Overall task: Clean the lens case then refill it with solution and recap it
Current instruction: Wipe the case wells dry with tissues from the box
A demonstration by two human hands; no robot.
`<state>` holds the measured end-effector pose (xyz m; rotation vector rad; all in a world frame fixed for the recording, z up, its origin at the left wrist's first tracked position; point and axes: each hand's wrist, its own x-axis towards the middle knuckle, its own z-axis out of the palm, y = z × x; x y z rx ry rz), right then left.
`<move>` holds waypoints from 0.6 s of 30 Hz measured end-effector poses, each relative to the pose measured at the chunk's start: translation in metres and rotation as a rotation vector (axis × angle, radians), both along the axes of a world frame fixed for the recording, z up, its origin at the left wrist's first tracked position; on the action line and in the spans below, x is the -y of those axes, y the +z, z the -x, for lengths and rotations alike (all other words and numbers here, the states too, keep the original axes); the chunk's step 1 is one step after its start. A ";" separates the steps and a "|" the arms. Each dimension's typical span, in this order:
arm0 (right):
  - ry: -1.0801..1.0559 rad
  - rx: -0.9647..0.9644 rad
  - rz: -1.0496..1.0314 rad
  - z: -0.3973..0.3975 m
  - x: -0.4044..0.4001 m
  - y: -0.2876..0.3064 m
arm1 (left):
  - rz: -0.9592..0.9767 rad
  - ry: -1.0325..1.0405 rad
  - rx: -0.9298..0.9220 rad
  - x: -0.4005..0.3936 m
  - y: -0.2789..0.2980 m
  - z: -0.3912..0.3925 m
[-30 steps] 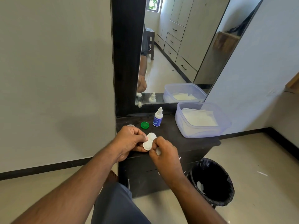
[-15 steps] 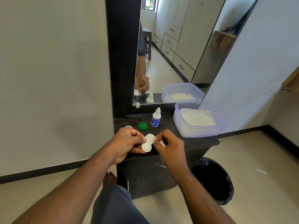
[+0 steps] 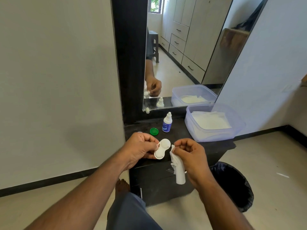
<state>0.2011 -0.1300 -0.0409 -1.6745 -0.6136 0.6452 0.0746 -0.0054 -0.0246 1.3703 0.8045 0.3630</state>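
Note:
My left hand [image 3: 139,147] pinches a white two-well lens case [image 3: 162,148] by its left edge, above the front of a dark dresser top [image 3: 214,146]. Just right of the case, my right hand [image 3: 191,153] grips a crumpled white tissue [image 3: 177,165] that hangs down from the fingers, a small gap away from the case. A green cap [image 3: 154,131] lies on the dresser behind my left hand. Beside it stands a small white solution bottle [image 3: 167,123] with a blue label, capped.
A clear plastic tub [image 3: 239,128] holding white tissues sits at the dresser's right. A bin with a black liner [image 3: 235,185] stands on the floor right of the dresser. A mirror [image 3: 182,52] rises behind. My bare foot [image 3: 122,185] is at the dresser's left.
My right hand has drawn the tissue away from the case to the right; before, it was pressed against the case. The left hand still holds the case.

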 end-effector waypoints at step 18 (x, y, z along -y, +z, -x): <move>0.018 0.179 -0.024 -0.013 -0.017 -0.003 | -0.804 -0.612 -0.339 -0.050 0.024 0.005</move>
